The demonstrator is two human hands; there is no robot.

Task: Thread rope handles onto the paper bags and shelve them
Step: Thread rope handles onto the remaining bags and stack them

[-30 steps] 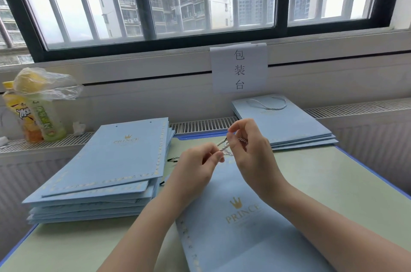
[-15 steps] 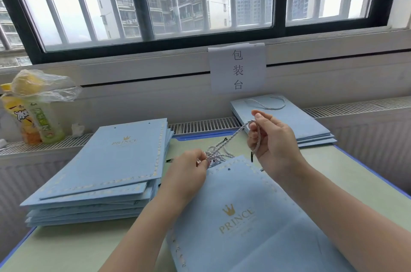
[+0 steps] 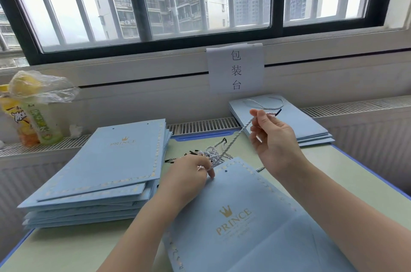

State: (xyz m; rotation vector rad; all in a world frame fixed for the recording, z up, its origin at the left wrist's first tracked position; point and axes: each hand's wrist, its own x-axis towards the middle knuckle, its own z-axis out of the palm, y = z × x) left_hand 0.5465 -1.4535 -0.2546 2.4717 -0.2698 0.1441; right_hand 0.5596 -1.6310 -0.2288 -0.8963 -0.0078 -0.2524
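A flat light-blue paper bag [image 3: 240, 216] with a gold crown and "PRINCE" lies on the table in front of me. Just beyond its top edge sits a tangled bundle of silver-white rope handles [image 3: 213, 152] with black tips. My left hand [image 3: 189, 173] rests at the bag's top edge, its fingers curled into the bundle. My right hand [image 3: 273, 138] is raised above the table and pinches one rope [image 3: 239, 135] near its black tip; that rope runs taut down to the bundle.
A tall stack of the same blue bags [image 3: 106, 167] lies at the left. A smaller stack of bags with a rope handle [image 3: 289, 120] lies at the back right. Drink bottles under a plastic bag [image 3: 33, 111] stand on the radiator ledge at far left. A paper sign [image 3: 235, 69] hangs below the window.
My right hand has lifted up and to the right, drawing one rope out of the bundle. My left hand has dropped onto the bundle at the bag's top edge.
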